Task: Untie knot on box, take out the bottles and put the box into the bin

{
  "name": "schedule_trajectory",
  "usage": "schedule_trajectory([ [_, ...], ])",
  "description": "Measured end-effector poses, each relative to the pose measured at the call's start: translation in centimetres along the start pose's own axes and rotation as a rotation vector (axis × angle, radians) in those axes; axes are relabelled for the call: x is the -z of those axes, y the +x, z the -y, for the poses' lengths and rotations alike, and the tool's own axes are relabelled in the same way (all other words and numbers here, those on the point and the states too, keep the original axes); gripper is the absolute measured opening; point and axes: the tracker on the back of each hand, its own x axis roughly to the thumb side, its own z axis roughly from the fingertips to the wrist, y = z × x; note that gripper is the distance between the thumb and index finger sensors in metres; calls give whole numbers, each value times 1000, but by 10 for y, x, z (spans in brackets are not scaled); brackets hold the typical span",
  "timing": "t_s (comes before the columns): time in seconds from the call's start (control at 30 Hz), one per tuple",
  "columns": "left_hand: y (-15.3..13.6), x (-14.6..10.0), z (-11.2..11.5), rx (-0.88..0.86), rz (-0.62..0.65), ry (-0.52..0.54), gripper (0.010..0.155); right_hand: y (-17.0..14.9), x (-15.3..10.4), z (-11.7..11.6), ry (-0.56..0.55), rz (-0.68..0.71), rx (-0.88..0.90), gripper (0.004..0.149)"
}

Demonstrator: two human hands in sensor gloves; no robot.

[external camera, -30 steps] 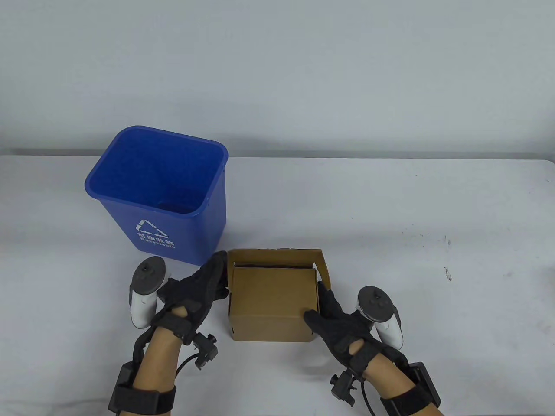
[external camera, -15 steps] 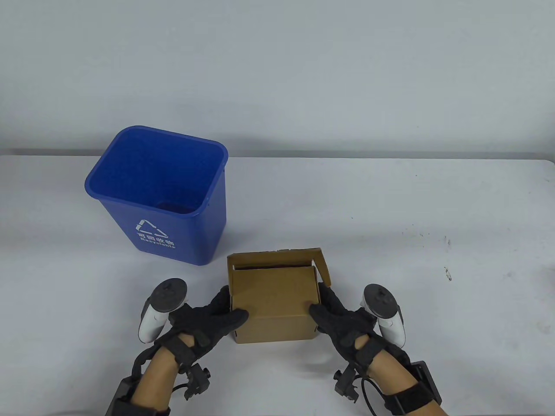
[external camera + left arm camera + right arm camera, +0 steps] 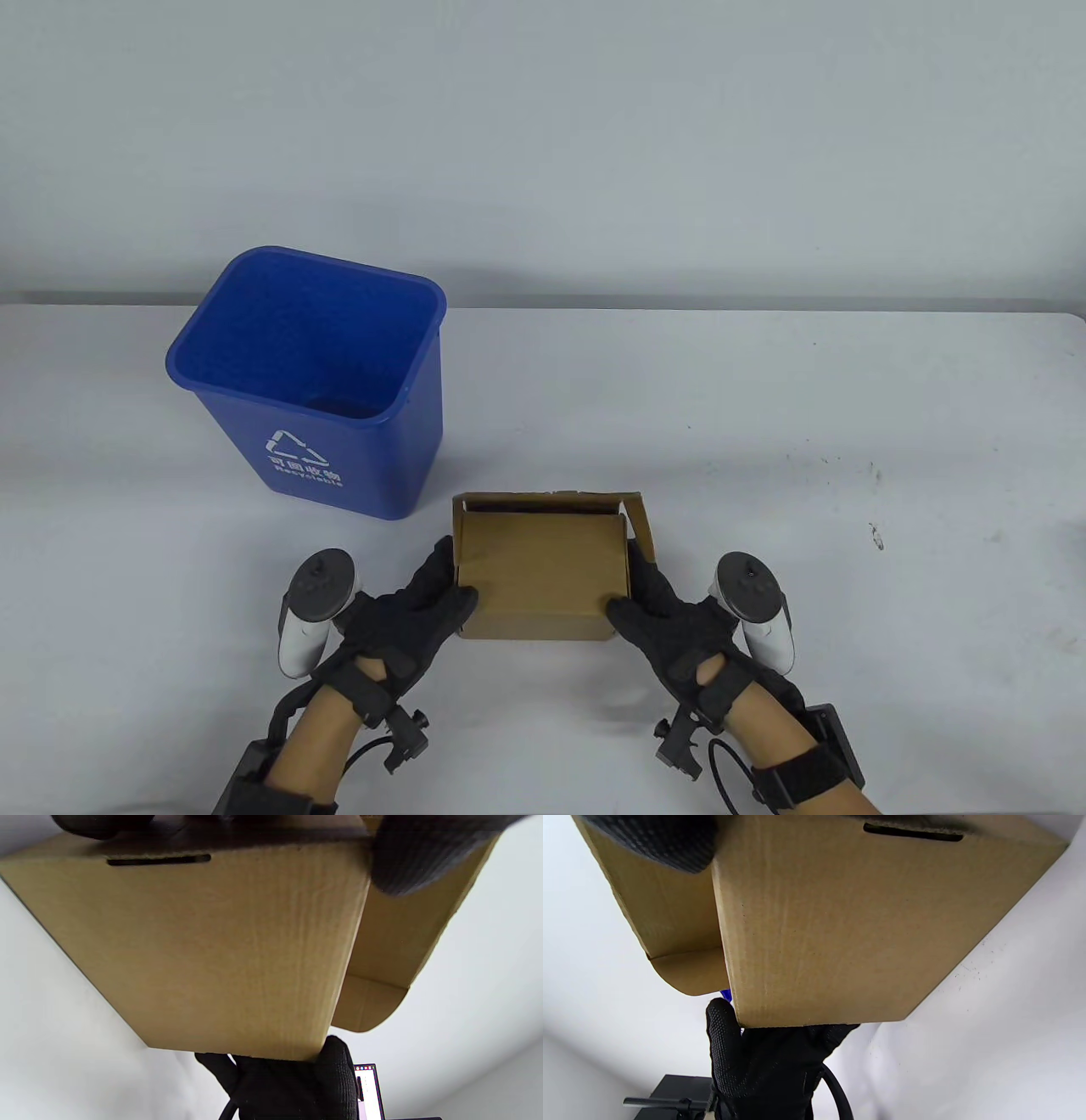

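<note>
- Cardboard box (image 3: 543, 564), flaps partly open, contents hidden; left hand (image 3: 416, 607) and right hand (image 3: 670, 615) grip its sides.
- Blue bin (image 3: 314, 373) nearby on white surface (image 3: 806, 407).

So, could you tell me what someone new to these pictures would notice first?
Most likely the blue recycling bin, standing open at the table's back left with a white recycling mark on its front. Next, the brown cardboard box at the front centre, gripped at its sides by the left hand and the right hand in black gloves, its flaps sticking up at the back.
</note>
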Motion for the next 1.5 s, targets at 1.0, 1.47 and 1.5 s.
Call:
schedule_trajectory([
  [1.0,-3,5,-8,150,15,-170,113,-3,4,16,56,40,-244,96],
  [1.47,-14,6,-12,20,46,-182,103,-4,5,16,57,45,-262,97],
  [1.5,-15,6,-13,3,52,-183,102,-4,5,16,56,43,-259,97],
])
